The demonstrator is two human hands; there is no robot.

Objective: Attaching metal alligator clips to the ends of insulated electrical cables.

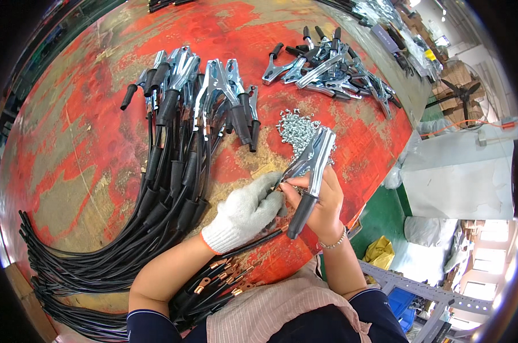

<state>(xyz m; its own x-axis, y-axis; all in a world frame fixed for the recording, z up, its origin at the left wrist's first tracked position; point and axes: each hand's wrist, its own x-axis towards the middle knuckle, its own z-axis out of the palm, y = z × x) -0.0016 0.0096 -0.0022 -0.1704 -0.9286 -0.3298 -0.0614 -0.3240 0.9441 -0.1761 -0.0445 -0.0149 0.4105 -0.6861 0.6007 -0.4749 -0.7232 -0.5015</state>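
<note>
A silver ground clamp (pixel 321 163) with a black handle sleeve (pixel 302 217) is held between my hands, its jaws pointing away from me. My right hand (pixel 327 203), bare with a beaded bracelet at the wrist, is closed on it, thumb and fingertips pinching near the inner handle. In a white knit glove, my left hand (pixel 244 211) closes around the end of that inner handle. Anything else inside the glove's grip is hidden. Just beyond the clamp lies a heap of small silver screws (pixel 296 128). Below the gloved hand, a black cable (pixel 253 246) runs across the table.
At left lies a bundle of black cables (pixel 116 257) with clamps (pixel 182 68) on their far ends. More loose clamps (pixel 339 68) are piled at far right. Copper-lugged cables (pixel 204 283) lie close to my body. The red, worn table (pixel 70 131) ends at right above green floor.
</note>
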